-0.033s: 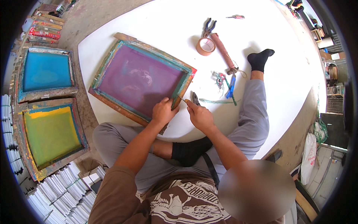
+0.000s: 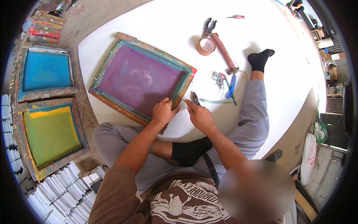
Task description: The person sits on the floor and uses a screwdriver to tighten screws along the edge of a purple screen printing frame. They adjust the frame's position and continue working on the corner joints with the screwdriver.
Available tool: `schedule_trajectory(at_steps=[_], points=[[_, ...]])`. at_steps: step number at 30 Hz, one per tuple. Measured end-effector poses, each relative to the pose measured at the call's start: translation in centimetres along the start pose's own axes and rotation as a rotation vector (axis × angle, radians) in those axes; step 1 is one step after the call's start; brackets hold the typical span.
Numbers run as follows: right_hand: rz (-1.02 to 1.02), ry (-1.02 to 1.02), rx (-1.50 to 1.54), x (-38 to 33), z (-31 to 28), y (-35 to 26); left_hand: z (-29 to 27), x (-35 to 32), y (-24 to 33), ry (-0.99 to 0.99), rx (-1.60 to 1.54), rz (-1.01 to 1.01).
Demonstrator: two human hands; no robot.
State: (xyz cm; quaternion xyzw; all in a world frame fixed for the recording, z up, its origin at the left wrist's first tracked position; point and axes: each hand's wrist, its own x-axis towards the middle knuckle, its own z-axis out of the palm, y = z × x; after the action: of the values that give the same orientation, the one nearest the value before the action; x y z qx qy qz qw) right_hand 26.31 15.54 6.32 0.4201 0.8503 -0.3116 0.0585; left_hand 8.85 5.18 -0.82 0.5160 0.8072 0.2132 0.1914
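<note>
A screen printing frame [image 2: 138,108] with purple mesh and a paint-stained wooden border lies tilted on the white table, left of centre. My left hand [image 2: 163,114] is closed over its near right corner, fingers on the wooden edge. Just right of that edge, my right hand [image 2: 201,118] pinches a slim tool [image 2: 186,100] with a yellowish end, its thin tip pointing at the frame's side. Most of this tool is covered by my fingers, so its kind is unclear. Grey-jawed pliers [image 2: 195,98] show right beyond my right knuckles, partly hidden by the hand.
Farther off on the table [image 2: 149,22] are dark pliers [image 2: 209,27], brown tape [image 2: 206,46], a wrapped reddish-brown rod [image 2: 222,50], a blue cutter [image 2: 231,87], tangled string [image 2: 219,79] and a small screwdriver [image 2: 235,16]. Blue [image 2: 72,61] and yellow-green [image 2: 84,130] screens stand left, near paper stacks [image 2: 61,194].
</note>
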Motion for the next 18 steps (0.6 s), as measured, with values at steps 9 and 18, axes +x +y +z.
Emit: schedule_trajectory(at_steps=[9, 18], points=[[0.014, -0.042, -0.116, 0.1, -1.3, -2.3, -0.4, 0.0, 0.3, 0.045, -0.007, 0.059], [0.053, -0.177, -0.305, 0.7, -1.6, -5.3, 0.4, 0.2, -0.2, 0.066, -0.062, 0.129]])
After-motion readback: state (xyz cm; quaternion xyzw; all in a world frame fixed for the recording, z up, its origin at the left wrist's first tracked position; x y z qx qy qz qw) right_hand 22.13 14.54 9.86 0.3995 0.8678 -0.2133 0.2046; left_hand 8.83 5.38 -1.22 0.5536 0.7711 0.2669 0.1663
